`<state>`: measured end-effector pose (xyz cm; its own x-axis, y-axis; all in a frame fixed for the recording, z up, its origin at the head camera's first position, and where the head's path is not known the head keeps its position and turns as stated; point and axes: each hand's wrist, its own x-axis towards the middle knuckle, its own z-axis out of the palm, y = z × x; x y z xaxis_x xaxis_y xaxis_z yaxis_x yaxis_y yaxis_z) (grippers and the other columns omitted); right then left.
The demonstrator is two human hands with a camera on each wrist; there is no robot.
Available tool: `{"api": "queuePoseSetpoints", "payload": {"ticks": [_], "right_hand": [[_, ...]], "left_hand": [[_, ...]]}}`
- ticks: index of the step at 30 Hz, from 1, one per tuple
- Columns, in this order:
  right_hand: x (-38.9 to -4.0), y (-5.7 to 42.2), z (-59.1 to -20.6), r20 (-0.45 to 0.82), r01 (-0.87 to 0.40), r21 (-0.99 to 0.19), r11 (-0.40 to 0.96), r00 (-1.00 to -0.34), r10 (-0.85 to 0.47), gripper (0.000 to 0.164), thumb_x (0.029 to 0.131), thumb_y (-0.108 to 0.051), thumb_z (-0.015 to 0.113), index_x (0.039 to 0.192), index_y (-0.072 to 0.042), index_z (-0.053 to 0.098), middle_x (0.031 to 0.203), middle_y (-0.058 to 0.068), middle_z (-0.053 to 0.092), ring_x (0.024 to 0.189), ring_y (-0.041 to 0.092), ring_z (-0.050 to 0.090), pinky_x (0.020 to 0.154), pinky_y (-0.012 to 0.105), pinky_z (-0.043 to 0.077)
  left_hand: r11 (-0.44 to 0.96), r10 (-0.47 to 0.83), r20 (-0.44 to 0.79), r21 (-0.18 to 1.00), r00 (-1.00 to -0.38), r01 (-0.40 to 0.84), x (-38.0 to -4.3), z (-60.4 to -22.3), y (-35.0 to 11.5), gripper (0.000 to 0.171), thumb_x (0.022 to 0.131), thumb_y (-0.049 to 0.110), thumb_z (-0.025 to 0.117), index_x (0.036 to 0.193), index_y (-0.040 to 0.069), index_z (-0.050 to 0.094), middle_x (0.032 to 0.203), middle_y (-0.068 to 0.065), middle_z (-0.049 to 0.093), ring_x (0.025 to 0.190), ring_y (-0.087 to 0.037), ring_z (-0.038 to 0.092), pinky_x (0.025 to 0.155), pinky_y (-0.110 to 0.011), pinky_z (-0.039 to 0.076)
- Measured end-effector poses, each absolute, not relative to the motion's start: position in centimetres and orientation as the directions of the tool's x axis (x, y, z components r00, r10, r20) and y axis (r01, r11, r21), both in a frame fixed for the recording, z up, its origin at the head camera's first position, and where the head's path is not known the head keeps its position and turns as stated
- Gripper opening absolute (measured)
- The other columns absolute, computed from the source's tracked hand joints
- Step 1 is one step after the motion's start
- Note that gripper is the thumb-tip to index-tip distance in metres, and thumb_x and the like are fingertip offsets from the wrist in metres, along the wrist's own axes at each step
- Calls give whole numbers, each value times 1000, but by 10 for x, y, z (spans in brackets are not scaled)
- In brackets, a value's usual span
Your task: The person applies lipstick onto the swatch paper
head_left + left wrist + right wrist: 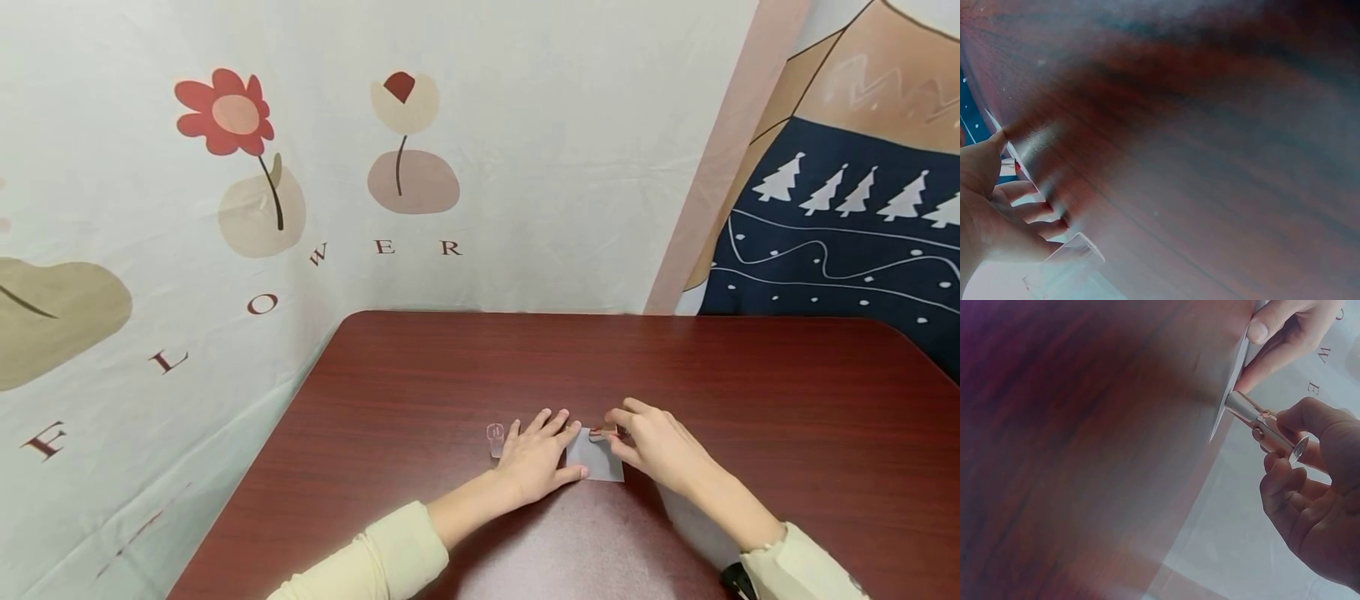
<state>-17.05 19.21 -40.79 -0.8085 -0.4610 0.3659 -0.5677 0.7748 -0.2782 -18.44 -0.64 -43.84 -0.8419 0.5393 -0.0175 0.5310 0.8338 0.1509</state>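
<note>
A small shiny silver-and-copper metal tube (pixel 1275 436) is pinched by the fingers of the right hand (pixel 660 442), near twelve o'clock on a thin square grey-white sheet (pixel 598 461). At nine o'clock the sheet is pressed to the dark red wood-grained desk (pixel 420 375) by the left hand (pixel 535 463), its fingers straight and spread. The sheet should be kept flat and still, and the tube held steady, not wobbled.
</note>
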Motion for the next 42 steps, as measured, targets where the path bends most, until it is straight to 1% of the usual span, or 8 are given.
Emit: {"api": "queuePoseSetpoints", "payload": {"ticks": [9, 15, 22, 31, 42], "right_hand": [[-167, 192, -406, 347, -564, -276, 779, -814, -466, 16, 77, -7, 70, 92, -7, 67, 77, -5, 50, 55, 0, 41, 47, 18, 38], [-164, 192, -406, 340, -564, -285, 775, -815, -468, 17, 76, -7, 70, 93, -7, 67, 78, -7, 49, 55, 0, 43, 48, 18, 39], [-162, 191, -406, 349, -575, -277, 770, -807, -477, 15, 76, -7, 70, 90, -9, 67, 76, -8, 47, 53, -1, 41, 47, 17, 38], [-159, 190, -406, 357, -595, -279, 754, -793, -494, 16, 74, -7, 69, 90, -7, 68, 75, -7, 47, 53, -2, 40, 47, 17, 38], [-155, 189, -404, 348, -605, -291, 742, -789, -507, 14, 75, -5, 69, 88, -9, 66, 74, -9, 45, 52, -2, 40, 47, 17, 38]], "left_hand": [[833, 542, -17, 148, -840, 534, -183, -438, -7, 64, 86, 58, 51, 141, 26, 42, 146, 3, 35, 135, -20, 28, 100, -55, 29], [833, 541, -20, 152, -841, 533, -183, -438, -8, 64, 87, 58, 51, 141, 26, 42, 147, 2, 34, 135, -20, 27, 100, -55, 29], [829, 546, -14, 158, -838, 537, -183, -438, -8, 64, 87, 58, 50, 141, 25, 41, 147, 2, 34, 136, -20, 27, 100, -56, 29], [829, 545, -9, 159, -838, 537, -183, -438, -9, 64, 87, 58, 51, 141, 25, 43, 147, 2, 35, 135, -21, 28, 100, -56, 29], [830, 544, -11, 153, -839, 536, -184, -438, -8, 64, 87, 58, 51, 141, 25, 42, 147, 2, 35, 135, -20, 28, 100, -55, 29]]}}
